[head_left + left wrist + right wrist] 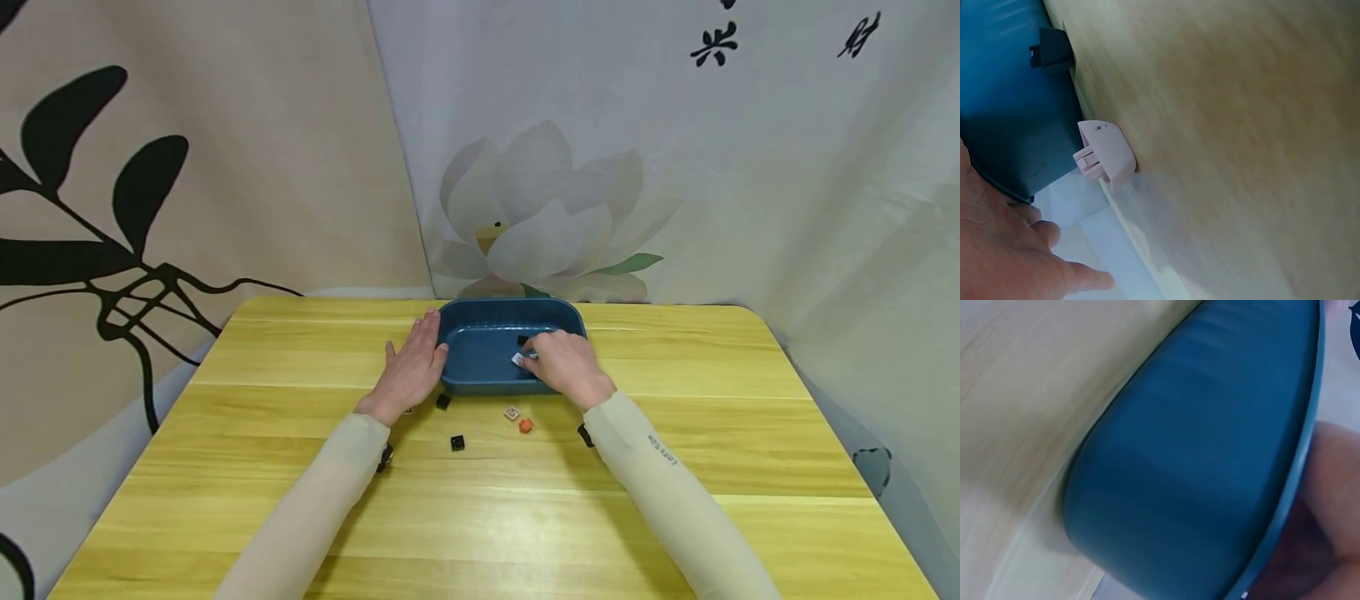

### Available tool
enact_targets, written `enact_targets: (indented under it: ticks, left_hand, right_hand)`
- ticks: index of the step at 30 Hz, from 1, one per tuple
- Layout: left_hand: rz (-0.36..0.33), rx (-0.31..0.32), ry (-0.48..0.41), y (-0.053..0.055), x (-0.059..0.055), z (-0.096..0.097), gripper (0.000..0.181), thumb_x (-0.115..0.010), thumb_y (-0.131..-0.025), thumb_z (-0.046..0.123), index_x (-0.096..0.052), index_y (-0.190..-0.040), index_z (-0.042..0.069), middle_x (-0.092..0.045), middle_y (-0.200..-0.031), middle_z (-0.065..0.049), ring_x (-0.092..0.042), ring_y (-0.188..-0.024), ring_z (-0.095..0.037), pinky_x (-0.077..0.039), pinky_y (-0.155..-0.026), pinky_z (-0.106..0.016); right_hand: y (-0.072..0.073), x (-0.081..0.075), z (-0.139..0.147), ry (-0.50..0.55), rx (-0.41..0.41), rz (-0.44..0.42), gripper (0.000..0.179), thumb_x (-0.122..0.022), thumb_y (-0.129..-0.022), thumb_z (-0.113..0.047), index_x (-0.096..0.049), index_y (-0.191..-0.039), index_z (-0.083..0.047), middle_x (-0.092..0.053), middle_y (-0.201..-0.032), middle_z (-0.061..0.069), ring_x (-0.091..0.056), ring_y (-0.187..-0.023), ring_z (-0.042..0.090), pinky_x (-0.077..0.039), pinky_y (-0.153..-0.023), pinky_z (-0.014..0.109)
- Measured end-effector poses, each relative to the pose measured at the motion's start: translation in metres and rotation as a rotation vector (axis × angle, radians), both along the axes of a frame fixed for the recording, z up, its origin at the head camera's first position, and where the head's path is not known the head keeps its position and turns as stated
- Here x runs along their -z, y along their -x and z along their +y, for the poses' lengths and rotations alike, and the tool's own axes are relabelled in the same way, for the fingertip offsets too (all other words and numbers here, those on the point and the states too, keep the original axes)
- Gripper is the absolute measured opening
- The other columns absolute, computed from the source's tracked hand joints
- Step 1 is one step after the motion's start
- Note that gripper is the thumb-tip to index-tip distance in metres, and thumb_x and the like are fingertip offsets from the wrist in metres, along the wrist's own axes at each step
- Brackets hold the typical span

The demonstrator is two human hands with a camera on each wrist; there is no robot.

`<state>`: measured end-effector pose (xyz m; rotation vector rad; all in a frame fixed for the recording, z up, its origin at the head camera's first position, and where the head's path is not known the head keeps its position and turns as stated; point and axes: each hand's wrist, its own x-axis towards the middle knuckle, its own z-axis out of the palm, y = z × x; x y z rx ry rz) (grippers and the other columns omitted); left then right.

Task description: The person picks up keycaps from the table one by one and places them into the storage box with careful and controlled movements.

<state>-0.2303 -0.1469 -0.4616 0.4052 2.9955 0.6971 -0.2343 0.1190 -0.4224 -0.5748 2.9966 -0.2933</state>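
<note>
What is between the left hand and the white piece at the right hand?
The head view shows the tray's left wall and bare floor between the left hand and the white piece.

Near the head view's centre, the right grip (566, 362) is partly hiding a white piece (517, 359); the left wrist view's lower-left corner is cropping the left grip (1010, 256).

- A bench (480, 521) of yellow, grained wood with rounded far corners.
- At its far edge, a dark blue, rounded rectangular tray (491, 388).
- A small black square piece (443, 402) just beside the tray's near side.
- A second black square piece (457, 443), nearer the wearer.
- A small pale pink square piece (512, 412).
- Just beside it, a small orange rounded piece (526, 426).
</note>
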Motion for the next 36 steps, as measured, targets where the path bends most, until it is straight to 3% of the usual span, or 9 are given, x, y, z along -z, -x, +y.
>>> enact_targets:
  ticks: [5, 9, 15, 19, 26, 36]
  left_hand:
    - [-0.003, -0.002, -0.005, 0.0, -0.001, 0.002, 0.063, -0.03, -0.114, 0.032, -0.007, -0.167, 0.007, -0.005, -0.174, -0.01, -0.009, -0.159, -0.032, -0.005, -0.113, -0.08]
    - [-0.011, 0.001, -0.01, 0.0, -0.001, 0.003, 0.064, -0.029, -0.114, 0.032, -0.006, -0.167, 0.007, -0.003, -0.174, -0.01, -0.008, -0.159, -0.03, -0.004, -0.114, -0.079]
    - [-0.017, 0.008, -0.019, 0.0, -0.002, 0.002, 0.064, -0.028, -0.114, 0.033, -0.005, -0.167, 0.006, -0.002, -0.174, -0.01, -0.007, -0.159, -0.03, -0.004, -0.115, -0.077]
    - [-0.021, 0.011, -0.037, 0.0, -0.002, 0.001, 0.064, -0.029, -0.114, 0.032, -0.005, -0.167, 0.005, -0.002, -0.174, -0.011, -0.007, -0.159, -0.031, -0.004, -0.116, -0.076]
    - [-0.019, 0.019, -0.06, -0.001, -0.001, -0.001, 0.063, -0.029, -0.114, 0.03, -0.005, -0.166, 0.004, -0.001, -0.173, -0.012, -0.006, -0.159, -0.034, -0.003, -0.119, -0.072]
    - [-0.02, 0.039, -0.069, -0.002, -0.001, 0.0, 0.063, -0.029, -0.114, 0.029, -0.004, -0.166, 0.002, -0.001, -0.173, -0.014, -0.005, -0.158, -0.037, -0.008, -0.123, -0.064]
  right_hand:
    - [0.0, -0.002, 0.003, 0.008, 0.008, 0.007, 0.036, -0.069, -0.101, -0.037, -0.077, -0.126, -0.012, -0.075, -0.12, 0.009, -0.071, -0.097, 0.026, -0.058, -0.081, 0.044]
    - [-0.008, -0.002, 0.006, 0.03, -0.012, 0.125, 0.035, -0.071, -0.1, -0.036, -0.077, -0.124, -0.011, -0.076, -0.117, 0.009, -0.072, -0.097, 0.028, -0.058, -0.078, 0.044]
    - [-0.024, 0.002, 0.014, 0.081, -0.045, 0.282, 0.041, -0.07, -0.1, -0.035, -0.071, -0.134, -0.012, -0.067, -0.133, 0.015, -0.069, -0.109, 0.034, -0.058, -0.085, 0.05]
    - [-0.034, 0.003, 0.019, 0.136, -0.057, 0.305, 0.047, -0.068, -0.102, -0.037, -0.065, -0.142, -0.014, -0.059, -0.144, 0.016, -0.064, -0.12, 0.037, -0.054, -0.095, 0.056]
    - [-0.053, 0.002, 0.024, 0.2, -0.117, 0.356, 0.05, -0.067, -0.102, -0.039, -0.063, -0.145, -0.014, -0.054, -0.15, 0.016, -0.058, -0.129, 0.039, -0.051, -0.096, 0.058]
    - [-0.08, 0.005, 0.026, 0.173, -0.23, 0.415, 0.049, -0.069, -0.1, -0.04, -0.065, -0.143, -0.015, -0.057, -0.148, 0.015, -0.054, -0.134, 0.038, -0.05, -0.1, 0.058]
